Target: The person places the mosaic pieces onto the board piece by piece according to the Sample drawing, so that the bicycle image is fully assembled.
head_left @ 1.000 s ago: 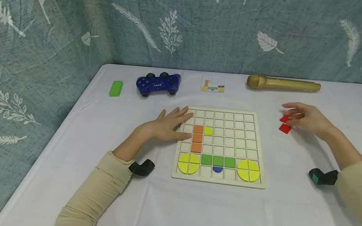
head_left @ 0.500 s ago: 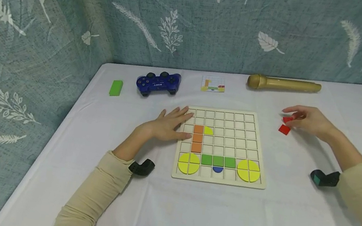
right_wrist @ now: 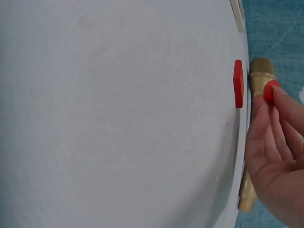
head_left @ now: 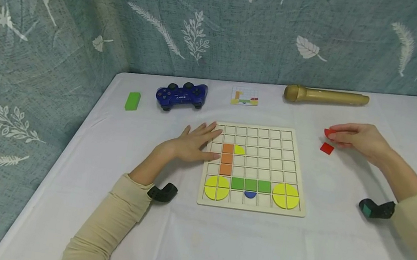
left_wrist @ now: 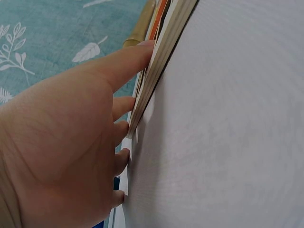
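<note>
In the head view my right hand (head_left: 362, 140) pinches a small red piece with a curved edge (head_left: 328, 133) between thumb and fingers, raised over the table. Just below it a flat red square tile (head_left: 326, 148) lies on the cloth; the right wrist view shows that red tile (right_wrist: 238, 84) edge-on. My left hand (head_left: 191, 144) rests with straight, spread fingers on the left edge of a pale wooden grid board (head_left: 251, 207). Orange squares (head_left: 227, 158), green squares (head_left: 250, 185), yellow quarter circles (head_left: 286, 196) and a blue half circle (head_left: 250, 195) fill some of the board's cells.
Behind the board lie a blue game controller (head_left: 182, 96), a small pattern card (head_left: 244, 96) and a gold microphone (head_left: 326, 97). A green block (head_left: 133, 101) sits at the back left. A patterned teal curtain (head_left: 248, 32) hangs behind the white-covered table (head_left: 238, 253).
My right hand has picked one red piece up off the cloth and turned it between its fingertips. The red square stays on the cloth. My left hand has not moved.
</note>
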`<action>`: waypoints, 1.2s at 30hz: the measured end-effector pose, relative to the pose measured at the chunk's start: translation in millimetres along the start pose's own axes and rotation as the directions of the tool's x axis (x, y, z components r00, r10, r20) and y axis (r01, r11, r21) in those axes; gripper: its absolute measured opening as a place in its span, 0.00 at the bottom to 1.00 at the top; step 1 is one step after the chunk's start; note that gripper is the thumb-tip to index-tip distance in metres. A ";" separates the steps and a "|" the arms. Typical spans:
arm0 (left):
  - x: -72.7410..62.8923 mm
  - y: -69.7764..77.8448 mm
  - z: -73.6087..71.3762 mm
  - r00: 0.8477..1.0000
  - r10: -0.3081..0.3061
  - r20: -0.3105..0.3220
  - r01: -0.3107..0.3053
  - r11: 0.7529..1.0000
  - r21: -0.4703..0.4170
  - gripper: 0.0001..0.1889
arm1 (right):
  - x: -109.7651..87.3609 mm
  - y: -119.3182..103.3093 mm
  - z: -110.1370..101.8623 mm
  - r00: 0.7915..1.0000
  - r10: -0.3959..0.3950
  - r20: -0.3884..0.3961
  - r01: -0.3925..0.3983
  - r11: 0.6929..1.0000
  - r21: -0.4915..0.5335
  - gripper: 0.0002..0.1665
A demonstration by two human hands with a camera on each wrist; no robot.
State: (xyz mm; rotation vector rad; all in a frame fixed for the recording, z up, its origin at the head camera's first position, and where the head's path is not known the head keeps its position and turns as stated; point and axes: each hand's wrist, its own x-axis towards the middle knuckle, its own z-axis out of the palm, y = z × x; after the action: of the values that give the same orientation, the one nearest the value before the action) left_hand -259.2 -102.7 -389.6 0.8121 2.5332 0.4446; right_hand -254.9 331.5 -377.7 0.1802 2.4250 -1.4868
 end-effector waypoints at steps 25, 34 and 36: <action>1.4 -0.9 1.3 1.000 -0.014 0.001 0.014 1.000 0.001 0.42 | -25.3 -19.1 50.9 0.977 -0.109 0.184 0.129 0.986 -0.101 0.26; 1.0 -0.8 0.2 1.000 -0.011 0.002 0.011 1.000 0.003 0.42 | -33.0 -25.2 69.9 0.976 -0.087 0.201 0.123 0.977 -0.172 0.21; 1.0 -0.5 -0.1 1.000 -0.014 0.005 0.014 1.000 0.002 0.42 | -35.6 -27.2 74.1 0.973 -0.091 0.213 0.131 0.975 -0.180 0.20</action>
State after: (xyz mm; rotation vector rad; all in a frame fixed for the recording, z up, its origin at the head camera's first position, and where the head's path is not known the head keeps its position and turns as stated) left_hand -260.2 -102.5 -390.0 0.7945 2.5334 0.4341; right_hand -214.7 254.8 -375.1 -0.1459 2.4256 -1.2341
